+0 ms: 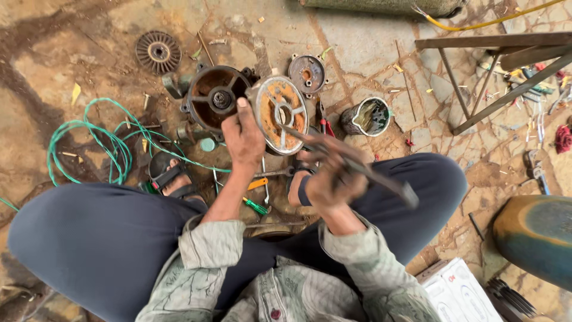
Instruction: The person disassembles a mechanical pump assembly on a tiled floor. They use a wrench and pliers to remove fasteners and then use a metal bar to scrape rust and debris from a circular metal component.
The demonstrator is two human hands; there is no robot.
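- Motor looks well stripped: housing (pixel 215 98) open on the floor, small cap (pixel 307 74) and fan (pixel 158 52) lying apart beside it
- Left hand (pixel 243 140) clamps the rim of the end cover (pixel 280 114), held upright over the knees, just beside the housing
- Right hand (pixel 330 179) is wrapped tight round a tool (pixel 357 170), tip poking into the cover's spokes, so cleaning or prying seems unfinished
- Cover is round, grey-rimmed, rusty orange inside

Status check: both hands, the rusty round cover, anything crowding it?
Left hand grips rusty round cover. Right hand holds long metal tool, tip at cover. Motor housing close behind.
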